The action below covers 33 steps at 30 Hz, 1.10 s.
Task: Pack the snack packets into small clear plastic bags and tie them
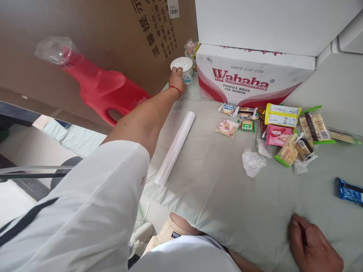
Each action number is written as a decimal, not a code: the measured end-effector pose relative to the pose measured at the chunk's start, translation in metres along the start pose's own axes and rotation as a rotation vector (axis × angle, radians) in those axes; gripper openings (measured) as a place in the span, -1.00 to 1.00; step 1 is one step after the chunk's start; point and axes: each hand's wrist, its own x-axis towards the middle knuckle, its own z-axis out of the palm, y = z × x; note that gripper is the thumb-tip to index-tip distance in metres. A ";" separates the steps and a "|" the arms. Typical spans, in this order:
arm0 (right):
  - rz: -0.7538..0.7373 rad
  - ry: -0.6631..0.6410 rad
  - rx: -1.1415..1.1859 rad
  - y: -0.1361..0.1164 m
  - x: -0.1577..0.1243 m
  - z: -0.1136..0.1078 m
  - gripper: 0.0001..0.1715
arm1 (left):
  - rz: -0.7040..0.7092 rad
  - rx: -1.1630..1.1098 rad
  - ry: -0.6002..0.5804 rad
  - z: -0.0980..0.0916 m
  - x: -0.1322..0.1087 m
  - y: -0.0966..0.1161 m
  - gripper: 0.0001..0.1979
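Observation:
My left hand point(177, 80) reaches far forward, its fingers closed on the near rim of a white paper cup point(185, 65) beside the Wahaha box. A red band circles that wrist. On the sheet at the lower right rests my right hand point(313, 245), fingers curled; whether anything is inside them is hidden. Between the hands lie a white roll point(176, 149), several wrapped snacks such as a pink nabati pack point(278, 135) and a yellow pack point(283, 115), and a crumpled clear plastic bag point(253, 162). A blue packet point(351, 191) is at the right edge.
The white and red Wahaha box point(244, 77) stands at the back. A large brown carton point(119, 34) is on the left, with a red plastic jug point(109, 88) in front of it. Small wrapped items point(191, 48) sit behind the cup. Chopsticks point(344, 135) lie at the right.

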 end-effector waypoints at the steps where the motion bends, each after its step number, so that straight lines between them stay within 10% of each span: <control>1: 0.029 -0.009 0.017 0.000 0.000 0.000 -0.56 | 0.031 -0.004 0.001 0.001 0.002 -0.003 -0.71; 10: 0.092 -0.012 0.162 -0.010 0.010 -0.006 -0.62 | 0.104 0.164 -0.069 -0.049 -0.067 0.049 -0.66; 16: 0.088 -0.007 0.246 -0.005 0.011 -0.002 -0.62 | 0.438 0.113 -0.046 -0.084 -0.166 0.135 -0.69; 19: 0.095 0.007 0.296 -0.006 0.008 0.000 -0.60 | 0.556 -0.007 -0.074 -0.064 -0.224 0.198 -0.63; 25: 0.246 0.071 0.412 0.001 0.035 -0.013 -0.57 | 0.335 -0.360 -0.057 0.003 -0.293 0.287 -0.60; 33: 0.152 -0.055 0.370 0.024 0.177 0.017 -0.35 | 0.236 -0.395 0.075 0.018 -0.325 0.270 -0.61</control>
